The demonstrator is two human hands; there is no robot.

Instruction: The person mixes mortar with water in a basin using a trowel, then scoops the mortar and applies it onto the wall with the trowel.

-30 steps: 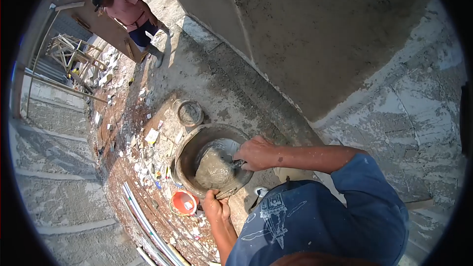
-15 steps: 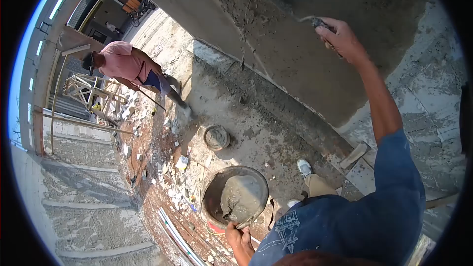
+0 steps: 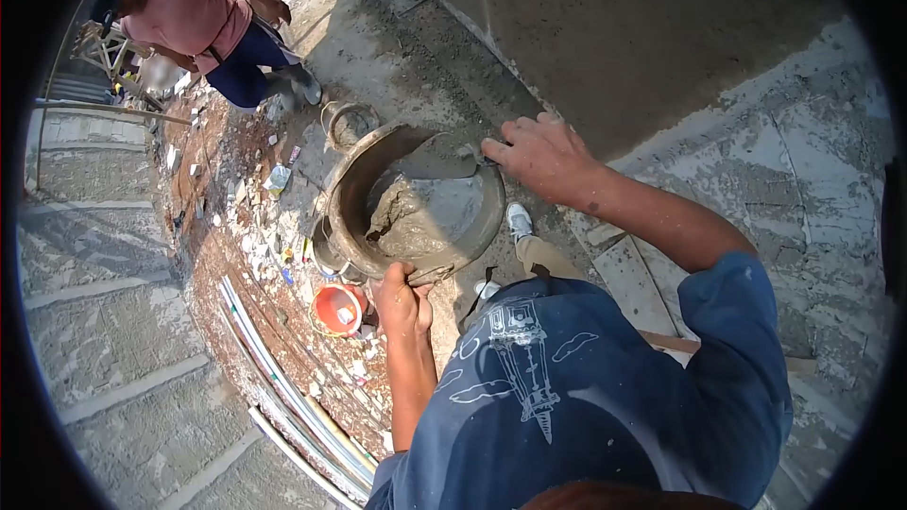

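A round, dark tub [image 3: 342, 217] of wet grey mortar [image 3: 425, 217] is just in front of my body. With fingers and thumb closed round its near rim, my left hand [image 3: 406, 307] grips the tub. My right hand [image 3: 546, 156] is at the tub's right rim, closed on the handle of a trowel [image 3: 439, 157]. The blade reaches inside the tub against the mortar; most of the handle is hidden by my fingers.
Wet grey plaster [image 3: 652, 47] covers part of the wall at the upper right. A person in a pink shirt [image 3: 194, 9] stands at the upper left. A smaller bucket [image 3: 345, 123], an orange bucket [image 3: 338, 310], rubble and long pipes [image 3: 283, 387] lie around the tub.
My right hand has come down from the plastered wall to the tub with the trowel. The tub appears higher and closer in view, my left hand still on its rim. The other person appears nearer.
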